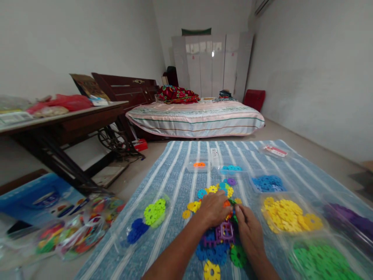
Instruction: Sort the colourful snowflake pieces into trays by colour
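My left hand (213,209) rests knuckles up on a pile of coloured snowflake-shaped plastic discs (217,190) on a blue striped cloth (175,171). Its fingers curl down onto the pieces. My right hand (250,230) lies next to it with the fingers closed together, the fingertips touching a red and green piece (230,204). Just below both hands stands a joined cluster of purple and blue discs (223,233). More blue, green and yellow discs (214,258) lie in front of my wrists.
Clear trays hold sorted discs: yellow (288,216), green (320,260), purple (349,219), blue (266,182), lime and dark blue (148,219). A bag of mixed pieces (75,233) lies left. A sewing-machine table (67,124) and a bed (195,116) stand beyond.
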`<state>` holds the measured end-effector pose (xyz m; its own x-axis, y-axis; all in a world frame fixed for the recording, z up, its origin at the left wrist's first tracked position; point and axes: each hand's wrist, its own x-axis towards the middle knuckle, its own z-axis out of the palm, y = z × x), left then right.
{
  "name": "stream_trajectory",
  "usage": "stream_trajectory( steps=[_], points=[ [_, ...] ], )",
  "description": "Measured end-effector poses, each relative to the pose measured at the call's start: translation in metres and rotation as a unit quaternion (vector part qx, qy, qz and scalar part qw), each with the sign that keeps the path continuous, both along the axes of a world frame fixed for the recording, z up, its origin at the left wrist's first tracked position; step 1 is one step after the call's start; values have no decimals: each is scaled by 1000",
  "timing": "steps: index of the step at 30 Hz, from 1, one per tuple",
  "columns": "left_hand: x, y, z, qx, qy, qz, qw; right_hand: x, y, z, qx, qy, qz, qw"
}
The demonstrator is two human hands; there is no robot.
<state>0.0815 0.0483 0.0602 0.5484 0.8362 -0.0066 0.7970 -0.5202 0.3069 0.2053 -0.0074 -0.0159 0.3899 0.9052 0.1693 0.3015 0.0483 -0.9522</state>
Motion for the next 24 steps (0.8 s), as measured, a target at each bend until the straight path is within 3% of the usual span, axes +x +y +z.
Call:
stream_trajectory(
  steps=[2,4,9,12,18,24],
  points=[
    [-11,-9,3,-11,-44,-25,999,0,-1,1,-4,-1,1,1000],
    [-24,-17,2,0,-92,-3,996,1,-2,3,-8,-4,3,1000],
    [-59,-32,-16,53,-60,215,973,2,-3,6,-16,-20,5,1000],
    [-67,-40,-32,63,-33,287,955,2,-3,4,-18,-33,2,999],
    [-41,-53,-53,58,-138,263,953,2,-4,4,-9,-46,-4,999],
    [-25,-53,-44,9,-265,249,932,4,-4,6,-3,-49,-4,999]
  ],
)
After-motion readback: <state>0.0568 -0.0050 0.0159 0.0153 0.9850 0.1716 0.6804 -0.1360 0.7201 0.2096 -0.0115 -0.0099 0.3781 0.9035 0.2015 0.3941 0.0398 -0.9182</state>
